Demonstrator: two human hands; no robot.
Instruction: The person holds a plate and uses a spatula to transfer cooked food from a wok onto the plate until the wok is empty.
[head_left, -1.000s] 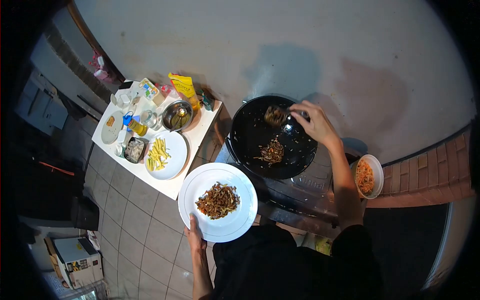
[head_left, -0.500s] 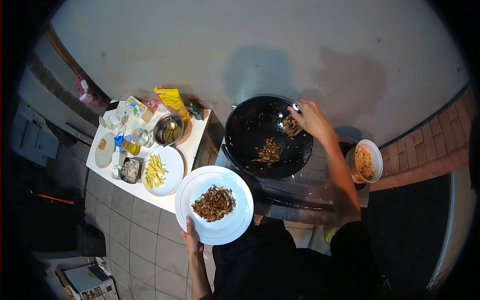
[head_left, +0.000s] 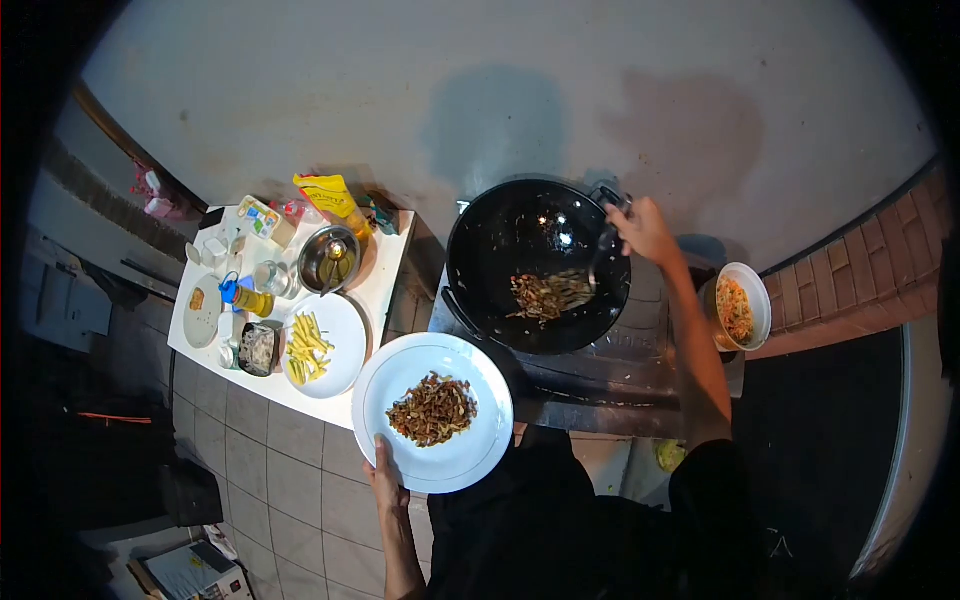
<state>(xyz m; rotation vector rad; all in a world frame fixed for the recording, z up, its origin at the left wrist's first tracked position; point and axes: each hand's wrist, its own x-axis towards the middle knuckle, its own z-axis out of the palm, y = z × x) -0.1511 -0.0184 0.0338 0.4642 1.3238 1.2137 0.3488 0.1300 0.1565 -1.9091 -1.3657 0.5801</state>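
Observation:
My left hand (head_left: 387, 482) grips the near-left rim of a white plate (head_left: 480, 385), its thumb on top. A heap of brown, shredded cooked food (head_left: 432, 410) lies in the plate's middle, level beside the stove. Above and to the right sits a black wok (head_left: 495, 225). My right hand (head_left: 645, 232) is closed around the handle of a spatula (head_left: 603, 252) over the wok's right side. The spatula's head is blurred and reaches into the brown food (head_left: 540, 297) at the wok's bottom.
A white table (head_left: 390, 265) on the left holds a plate of yellow strips (head_left: 308, 350), a steel bowl (head_left: 328, 258), an oil bottle (head_left: 247, 297) and a yellow bag (head_left: 335, 197). A bowl of shredded orange food (head_left: 735, 310) stands right of the stove (head_left: 600, 385). A wall rises behind.
My right hand has moved slightly right, and the spatula's head has swung down to the food in the wok. The plate stays in my left hand, almost in place.

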